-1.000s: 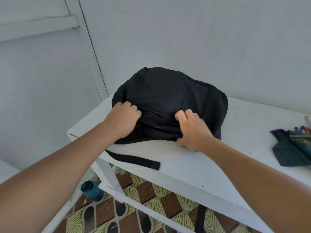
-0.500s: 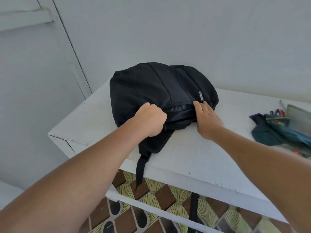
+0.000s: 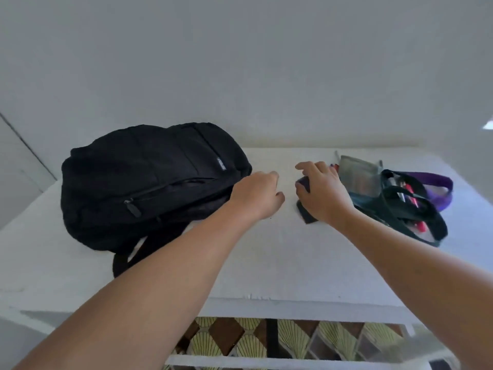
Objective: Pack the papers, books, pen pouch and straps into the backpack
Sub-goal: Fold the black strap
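Head view: black backpack (image 3: 149, 182) of soft, matte woven cloth lying slumped on its side at the left of a white, slightly rough painted table (image 3: 266, 263), rounded and lumpy in shape, zipper line running across its face with a dark pull tab hanging, small pale label near the far right edge, padded shoulder strap (image 3: 125, 259) looping off the near side. Left hand (image 3: 256, 196) just beside the backpack's right end, fingers loosely curled, holding nothing. Right hand (image 3: 322, 193) close by to the right, fingers bent down over a small dark purple-black cloth item (image 3: 304, 182), gripping it; blurred. At the right, a heap of flat webbing straps (image 3: 416, 209), dark green and purple, lying over a clear pen pouch (image 3: 360, 174) with red pens showing through. Patterned floor tiles (image 3: 240, 340) below the table's near edge.
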Demonstrator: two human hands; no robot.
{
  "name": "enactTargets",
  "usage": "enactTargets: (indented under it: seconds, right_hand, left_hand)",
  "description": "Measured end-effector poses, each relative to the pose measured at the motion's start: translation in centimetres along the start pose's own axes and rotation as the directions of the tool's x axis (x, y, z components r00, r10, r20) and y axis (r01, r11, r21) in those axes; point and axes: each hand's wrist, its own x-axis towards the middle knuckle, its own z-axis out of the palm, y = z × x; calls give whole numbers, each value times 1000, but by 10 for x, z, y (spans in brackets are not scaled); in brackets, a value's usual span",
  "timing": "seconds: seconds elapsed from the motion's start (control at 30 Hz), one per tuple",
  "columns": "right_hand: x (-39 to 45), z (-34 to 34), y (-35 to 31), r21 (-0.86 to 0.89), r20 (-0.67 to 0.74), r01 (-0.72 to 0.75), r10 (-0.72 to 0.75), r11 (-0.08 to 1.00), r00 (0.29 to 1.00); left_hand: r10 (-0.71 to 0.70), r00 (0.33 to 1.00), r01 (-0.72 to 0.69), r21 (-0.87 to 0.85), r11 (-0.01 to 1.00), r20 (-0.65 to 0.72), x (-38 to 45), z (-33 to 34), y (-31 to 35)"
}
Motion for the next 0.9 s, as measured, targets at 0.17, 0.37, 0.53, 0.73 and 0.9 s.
enactTargets:
  seconds: [0.17, 0.37, 0.53, 0.73, 0.9]
  right_hand:
    - [-10, -42, 73, -39, -9, -108, 108, 993, 994]
    - [-18, -58, 125, -109, 202, -163, 183, 981, 962]
    - [-17, -46, 132, -205, 290, -77, 135, 976, 947]
    - [-13, -46, 128, -184, 275, -70, 120, 980, 954]
    - [-4, -48, 105, -42, 86, -14, 18, 999, 996]
  left_hand:
    - [-86, 966, 85, 16, 996, 242, 44, 26, 63]
    - [-201, 845, 185, 82, 979, 495, 64, 35, 99]
    - [-223, 849, 141, 202, 969, 478, 68, 45, 105]
    - [-224, 848, 135, 214, 967, 481, 68, 44, 103]
    - [-251, 813, 200, 152, 968, 525, 67, 33, 100]
